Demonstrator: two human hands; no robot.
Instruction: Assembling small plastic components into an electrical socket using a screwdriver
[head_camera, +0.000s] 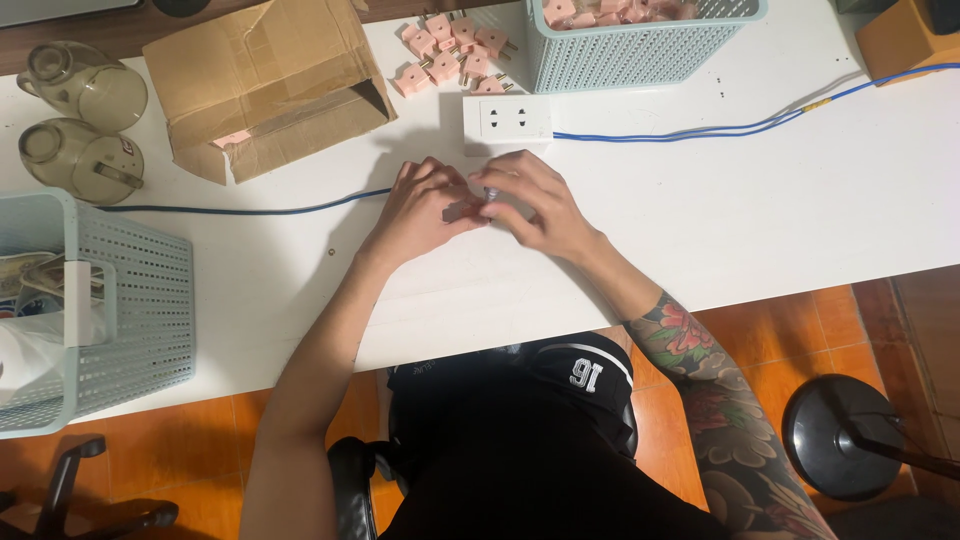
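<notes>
Pink plug (462, 211) — small, mostly hidden — sits pinched between my left hand (425, 208) and right hand (530, 203), both closed on it, just above the white table (780, 200) in front of the white socket block (507, 120). About nine more loose pink plugs (452, 52) lie beyond. Two mesh baskets (640, 45) — two glass jugs (80, 120), one cardboard box (265, 85).
</notes>
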